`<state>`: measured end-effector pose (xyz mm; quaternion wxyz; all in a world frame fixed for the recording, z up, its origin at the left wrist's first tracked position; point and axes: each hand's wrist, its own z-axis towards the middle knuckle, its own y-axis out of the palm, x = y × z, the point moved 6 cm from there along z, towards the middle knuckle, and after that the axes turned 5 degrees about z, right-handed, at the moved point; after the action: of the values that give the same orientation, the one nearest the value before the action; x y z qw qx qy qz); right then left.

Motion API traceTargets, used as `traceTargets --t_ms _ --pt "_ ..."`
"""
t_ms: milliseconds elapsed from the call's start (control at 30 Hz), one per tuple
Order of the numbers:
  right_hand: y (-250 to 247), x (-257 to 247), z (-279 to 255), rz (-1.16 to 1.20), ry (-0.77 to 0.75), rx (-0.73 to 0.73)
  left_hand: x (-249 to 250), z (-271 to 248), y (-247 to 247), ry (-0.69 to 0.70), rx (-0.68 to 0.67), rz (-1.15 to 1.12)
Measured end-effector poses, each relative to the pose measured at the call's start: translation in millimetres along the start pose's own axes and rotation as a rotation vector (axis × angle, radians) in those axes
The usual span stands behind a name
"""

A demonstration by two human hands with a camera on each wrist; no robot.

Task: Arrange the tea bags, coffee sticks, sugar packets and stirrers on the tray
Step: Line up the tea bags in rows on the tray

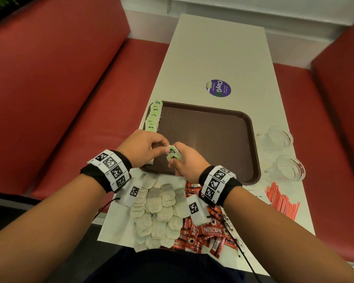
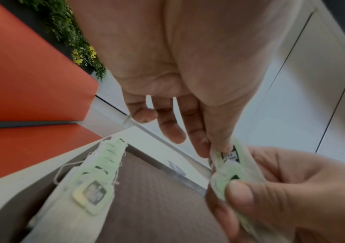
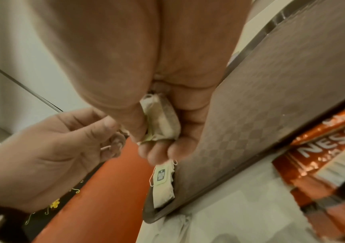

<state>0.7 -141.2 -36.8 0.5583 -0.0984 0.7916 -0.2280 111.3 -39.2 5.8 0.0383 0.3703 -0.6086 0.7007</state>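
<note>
Over the tray [image 1: 223, 119] at 7 o'clock, right hand [image 1: 187, 160] clutches tea bags [image 3: 163, 121]; left hand [image 1: 139, 148] pinches one's tag [image 2: 229, 156].

One brown tray [image 1: 251, 127], two glass cups [image 1: 279, 138], one round sticker [image 1: 218, 88].

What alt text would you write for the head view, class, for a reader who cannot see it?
Both hands, left hand and right hand, hold tea bags over a brown tray. A tea-bag row lines its left edge.

Even indoor light, wide-angle warp, wrist views blurry w/ soft edges
</note>
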Motion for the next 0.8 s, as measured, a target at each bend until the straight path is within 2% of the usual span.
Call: traceTargets --t_ms 67,167,367,533,700,800 --pt "-2.4 3.0 1.0 -0.091 -0.009 0.016 3.4 -0.3 -9.9 -0.001 0.064 -0.02" --pt "-9.4 12.0 1.6 -0.105 0.017 0.069 4.4 -0.4 -23.5 -0.03 0.103 -0.035" --pt "-24.3 7.2 6.9 -0.108 -0.04 0.149 11.5 0.2 -30.8 0.029 0.005 0.27" --pt "-14.6 -11.0 12.5 -0.059 -0.139 0.115 14.8 0.0 -25.3 0.058 0.012 0.203" --pt "-8.8 -13.8 14.7 -0.104 -0.104 0.093 -2.6 -2.1 -13.8 -0.06 0.02 0.065" --pt "-9.7 -5.9 14.8 -0.111 -0.038 0.099 -28.5 -1.4 -9.0 -0.203 0.028 0.069"
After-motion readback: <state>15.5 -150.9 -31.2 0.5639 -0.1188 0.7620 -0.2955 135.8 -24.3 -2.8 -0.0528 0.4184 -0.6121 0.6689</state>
